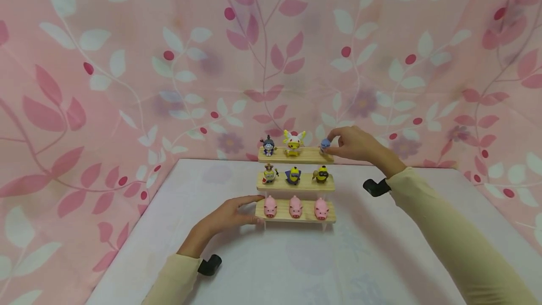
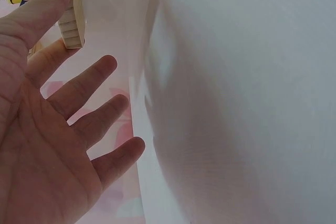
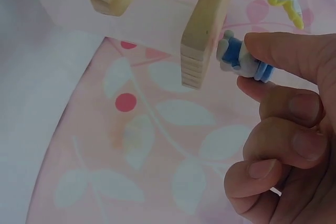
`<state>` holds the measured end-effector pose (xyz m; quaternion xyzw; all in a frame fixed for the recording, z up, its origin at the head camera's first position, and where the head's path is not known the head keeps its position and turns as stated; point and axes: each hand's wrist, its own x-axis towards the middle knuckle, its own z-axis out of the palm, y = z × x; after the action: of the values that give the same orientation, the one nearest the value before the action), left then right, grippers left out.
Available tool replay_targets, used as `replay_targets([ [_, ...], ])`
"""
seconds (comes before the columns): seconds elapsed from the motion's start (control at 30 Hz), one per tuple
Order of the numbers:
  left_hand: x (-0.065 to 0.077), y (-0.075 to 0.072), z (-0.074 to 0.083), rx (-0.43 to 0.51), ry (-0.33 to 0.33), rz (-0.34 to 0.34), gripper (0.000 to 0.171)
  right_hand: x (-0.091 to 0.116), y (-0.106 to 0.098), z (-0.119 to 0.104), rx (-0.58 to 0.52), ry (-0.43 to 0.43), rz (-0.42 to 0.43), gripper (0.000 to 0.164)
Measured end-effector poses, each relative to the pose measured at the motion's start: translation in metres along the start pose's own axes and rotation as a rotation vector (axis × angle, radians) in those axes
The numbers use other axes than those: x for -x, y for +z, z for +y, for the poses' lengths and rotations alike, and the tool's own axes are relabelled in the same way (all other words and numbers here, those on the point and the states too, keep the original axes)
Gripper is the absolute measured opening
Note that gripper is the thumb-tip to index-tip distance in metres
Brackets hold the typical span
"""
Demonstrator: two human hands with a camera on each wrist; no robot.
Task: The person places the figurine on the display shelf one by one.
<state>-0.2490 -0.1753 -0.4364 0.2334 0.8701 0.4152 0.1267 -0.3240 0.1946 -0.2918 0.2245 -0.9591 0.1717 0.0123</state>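
A three-tier wooden display stand (image 1: 304, 181) carries small figurines. At the right end of the top tier, my right hand (image 1: 357, 144) pinches a small blue and white figurine (image 3: 233, 53) between thumb and index finger, its feet close to the board. My left hand (image 1: 228, 214) grips the left end of the bottom board (image 2: 71, 27) between thumb and index finger, the other fingers spread. Sharing the top tier are a dark-hatted figurine (image 1: 268, 146) and a yellow one in a white hood (image 1: 293, 144).
Yellow figurines, among them a crowned one (image 1: 269, 174), a blue-caped one (image 1: 293, 176) and a brown one (image 1: 322, 175), line the middle tier. Pink pigs (image 1: 295, 207) stand along the bottom tier. A white-covered table (image 1: 360, 258) lies beneath, with a floral pink cloth (image 1: 203, 60) behind.
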Motion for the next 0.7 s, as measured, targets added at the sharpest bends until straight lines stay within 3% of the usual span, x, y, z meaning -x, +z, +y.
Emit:
replay_targets([
  [0.7, 0.0005, 0.0008, -0.0020, -0.001, -0.006, 0.001, 0.065, -0.0051, 0.0050, -0.0065, -0.019, -0.020, -0.063, 0.034],
])
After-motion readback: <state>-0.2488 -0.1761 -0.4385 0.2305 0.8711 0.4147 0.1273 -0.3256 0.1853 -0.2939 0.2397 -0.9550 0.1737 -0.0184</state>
